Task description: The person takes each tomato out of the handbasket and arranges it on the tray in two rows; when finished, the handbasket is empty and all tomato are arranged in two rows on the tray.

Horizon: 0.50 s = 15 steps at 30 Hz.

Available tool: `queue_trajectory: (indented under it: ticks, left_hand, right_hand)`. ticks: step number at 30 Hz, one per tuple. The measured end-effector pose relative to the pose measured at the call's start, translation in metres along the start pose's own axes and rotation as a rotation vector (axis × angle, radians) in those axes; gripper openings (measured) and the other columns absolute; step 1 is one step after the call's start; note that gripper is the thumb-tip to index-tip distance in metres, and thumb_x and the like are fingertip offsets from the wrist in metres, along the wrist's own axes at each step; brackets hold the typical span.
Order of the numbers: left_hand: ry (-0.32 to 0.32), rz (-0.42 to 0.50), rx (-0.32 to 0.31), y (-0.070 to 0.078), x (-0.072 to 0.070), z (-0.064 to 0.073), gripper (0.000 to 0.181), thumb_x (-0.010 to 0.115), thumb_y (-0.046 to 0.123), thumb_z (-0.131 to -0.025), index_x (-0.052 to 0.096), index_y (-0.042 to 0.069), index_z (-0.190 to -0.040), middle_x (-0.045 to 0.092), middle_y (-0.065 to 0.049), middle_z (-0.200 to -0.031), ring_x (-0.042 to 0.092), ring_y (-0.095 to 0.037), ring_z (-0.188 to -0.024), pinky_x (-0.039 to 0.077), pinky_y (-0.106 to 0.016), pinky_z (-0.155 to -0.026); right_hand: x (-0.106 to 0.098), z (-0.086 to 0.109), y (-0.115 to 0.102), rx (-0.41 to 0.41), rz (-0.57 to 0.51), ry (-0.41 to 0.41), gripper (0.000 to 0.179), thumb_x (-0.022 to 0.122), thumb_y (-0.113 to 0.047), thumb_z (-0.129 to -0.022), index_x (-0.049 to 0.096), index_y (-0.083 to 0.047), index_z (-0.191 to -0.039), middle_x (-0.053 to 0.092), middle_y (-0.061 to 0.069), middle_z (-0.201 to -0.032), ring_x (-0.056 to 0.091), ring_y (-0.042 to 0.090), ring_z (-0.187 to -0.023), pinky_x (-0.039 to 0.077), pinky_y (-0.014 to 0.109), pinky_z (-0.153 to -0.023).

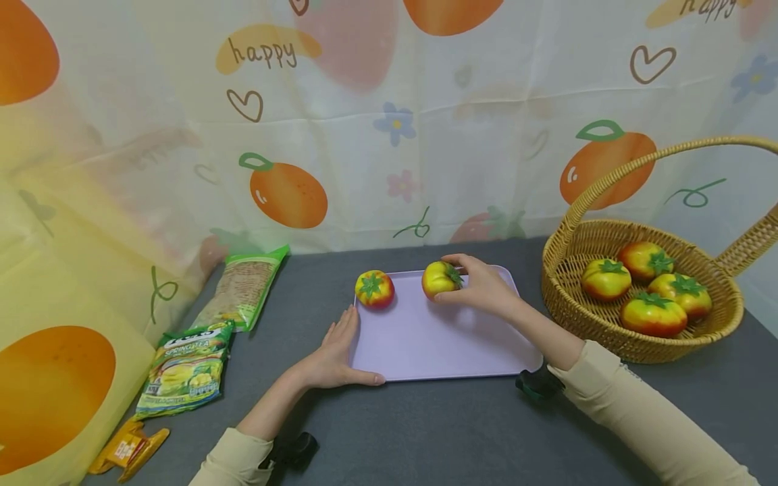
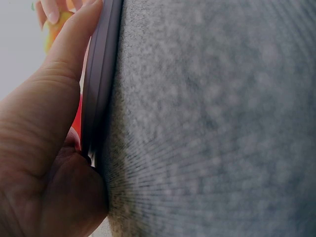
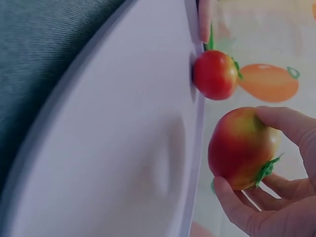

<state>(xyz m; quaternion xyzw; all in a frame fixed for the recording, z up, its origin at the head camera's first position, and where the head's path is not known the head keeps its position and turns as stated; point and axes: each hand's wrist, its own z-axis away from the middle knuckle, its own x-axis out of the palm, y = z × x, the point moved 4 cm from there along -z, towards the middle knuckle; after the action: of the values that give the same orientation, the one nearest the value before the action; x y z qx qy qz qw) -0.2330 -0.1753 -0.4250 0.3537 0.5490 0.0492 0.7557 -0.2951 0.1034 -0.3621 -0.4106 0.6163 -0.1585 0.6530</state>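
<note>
My right hand [image 1: 483, 289] grips a yellow-red tomato [image 1: 439, 281] with green leaves, over the far part of a pale purple tray [image 1: 437, 351]. In the right wrist view, the fingers and thumb pinch that tomato [image 3: 242, 148] from its sides, and a gap shows between it and the tray surface. Another tomato [image 1: 374, 289] sits in the tray's far left corner. Fingers straight, my left hand [image 1: 331, 354] rests against the left side of the tray, its thumb along the near edge. The left wrist view shows the thumb [image 2: 74, 44] touching the tray rim [image 2: 101, 74].
On the right stands a wicker basket [image 1: 565, 320] with a tall handle, holding several tomatoes [image 1: 653, 314]. At the left lie a green-edged clear bag [image 1: 246, 287], a green and yellow snack packet [image 1: 185, 371] and a small orange wrapper [image 1: 129, 449]. A printed curtain hangs behind the grey table.
</note>
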Motion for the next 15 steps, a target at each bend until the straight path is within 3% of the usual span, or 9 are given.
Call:
queue_trajectory:
  ticks: [6,15]
  left_hand:
    - [-0.001,0.009,-0.01,0.0,0.0,0.0,0.132,0.079,0.057,-0.073,-0.007,-0.002,-0.153,-0.011,-0.021,-0.16,-0.011,-0.032,-0.147,-0.006,-0.054,-0.115]
    - [-0.001,0.017,-0.022,-0.001,0.0,-0.001,0.132,0.079,0.057,-0.073,-0.008,-0.001,-0.154,-0.012,-0.019,-0.161,-0.01,-0.031,-0.147,-0.006,-0.054,-0.115]
  right_hand:
    - [0.009,-0.013,-0.006,-0.067,0.081,0.001,0.072,0.081,-0.027,-0.078,0.05,0.0,-0.138,0.054,0.019,-0.133,0.052,0.034,-0.118,0.042,0.049,-0.098]
    - [0.019,-0.023,-0.012,-0.102,0.156,-0.032,0.071,0.08,-0.021,-0.077,0.05,0.005,-0.135,0.054,0.022,-0.132,0.05,0.035,-0.118,0.04,0.047,-0.101]
